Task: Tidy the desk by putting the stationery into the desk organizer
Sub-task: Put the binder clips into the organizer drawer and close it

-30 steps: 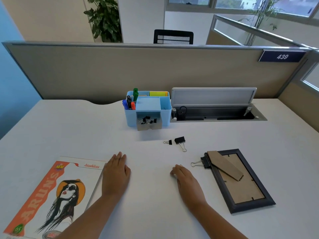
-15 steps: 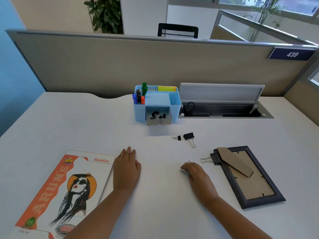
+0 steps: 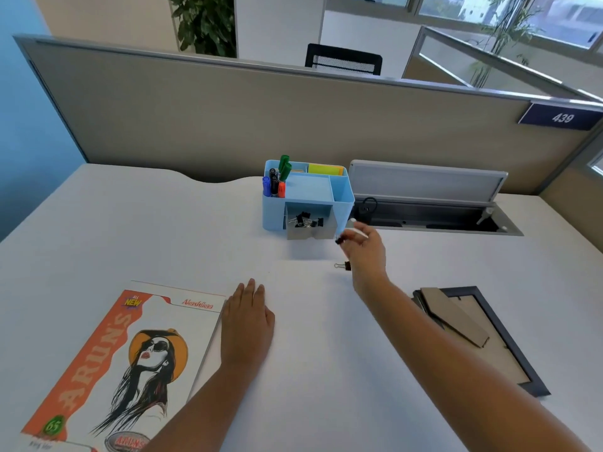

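Note:
A light blue desk organizer (image 3: 341,194) stands at the back of the white desk, with markers (image 3: 275,182) and yellow sticky notes (image 3: 326,169) in its top compartments. Its grey front drawer (image 3: 308,233) is pulled out and holds several black binder clips (image 3: 306,220). My right hand (image 3: 363,252) is raised just right of the drawer and pinches a black binder clip (image 3: 339,240) at its fingertips. A smaller binder clip (image 3: 345,265) lies on the desk under that hand. My left hand (image 3: 246,321) lies flat on the desk, fingers straight.
An orange and white notebook (image 3: 124,353) lies at the front left, touching my left hand. A dark picture frame (image 3: 489,353) lies face down at the right. An open cable tray (image 3: 434,220) sits right of the organizer, before a beige partition (image 3: 228,125).
My right hand left the desk and moved forward to the organizer's drawer, now pinching the larger black clip that lay on the desk. The left hand stayed put.

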`<state>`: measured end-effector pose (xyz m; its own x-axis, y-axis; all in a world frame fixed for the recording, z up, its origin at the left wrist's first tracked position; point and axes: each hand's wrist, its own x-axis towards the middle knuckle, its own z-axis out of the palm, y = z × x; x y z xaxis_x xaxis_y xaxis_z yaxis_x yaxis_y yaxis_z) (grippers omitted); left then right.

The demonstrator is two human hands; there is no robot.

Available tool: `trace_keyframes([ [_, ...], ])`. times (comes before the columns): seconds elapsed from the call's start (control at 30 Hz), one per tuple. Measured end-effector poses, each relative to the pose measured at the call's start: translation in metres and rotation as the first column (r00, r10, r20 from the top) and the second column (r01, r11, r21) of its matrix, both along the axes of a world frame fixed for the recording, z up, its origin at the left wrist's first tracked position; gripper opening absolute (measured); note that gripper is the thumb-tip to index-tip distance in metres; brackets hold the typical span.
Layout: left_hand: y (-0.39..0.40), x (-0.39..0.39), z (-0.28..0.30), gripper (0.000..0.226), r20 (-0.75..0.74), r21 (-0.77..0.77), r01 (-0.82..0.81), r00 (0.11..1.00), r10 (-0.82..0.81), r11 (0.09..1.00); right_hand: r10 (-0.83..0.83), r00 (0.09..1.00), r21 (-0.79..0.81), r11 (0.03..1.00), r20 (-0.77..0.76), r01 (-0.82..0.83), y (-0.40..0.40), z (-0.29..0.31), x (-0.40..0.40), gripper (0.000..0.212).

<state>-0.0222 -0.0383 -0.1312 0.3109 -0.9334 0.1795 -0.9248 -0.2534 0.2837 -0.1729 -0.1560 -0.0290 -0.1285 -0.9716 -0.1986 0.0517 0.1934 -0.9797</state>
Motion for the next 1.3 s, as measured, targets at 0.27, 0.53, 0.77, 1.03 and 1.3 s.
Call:
trace_keyframes([
  [0.27, -0.001, 0.000, -0.007, 0.040, 0.037, -0.068, 0.009, 0.999, -0.006, 0.998, -0.057, 0.940, 0.084, 0.996, 0.336, 0.030, -0.042, 0.027, 0.030, 0.036],
  [0.53, -0.002, 0.000, -0.010, 0.037, 0.062, -0.118, 0.002, 0.998, 0.005, 0.993, -0.029, 0.786, -0.125, 0.990, -0.618, -0.061, -0.013, -0.053, -0.022, 0.041],
  [0.77, -0.001, 0.001, -0.010, 0.039, 0.042, -0.134, -0.005, 0.999, 0.011, 0.991, 0.104, 0.342, -0.095, 0.850, -0.934, -0.518, 0.015, -0.092, -0.040, 0.038],
  [1.03, -0.001, 0.000, -0.010, 0.038, 0.025, -0.127, -0.009, 1.000, 0.013, 0.992, -0.018, 0.354, -0.215, 0.824, -0.935, -0.524, 0.026, -0.096, -0.029, 0.011],
  [1.3, -0.002, 0.001, -0.010, 0.038, 0.068, -0.128, -0.001, 0.998, 0.009, 0.992, 0.123, 0.529, -0.187, 0.849, -0.840, -0.494, 0.012, -0.065, -0.022, 0.010],
])
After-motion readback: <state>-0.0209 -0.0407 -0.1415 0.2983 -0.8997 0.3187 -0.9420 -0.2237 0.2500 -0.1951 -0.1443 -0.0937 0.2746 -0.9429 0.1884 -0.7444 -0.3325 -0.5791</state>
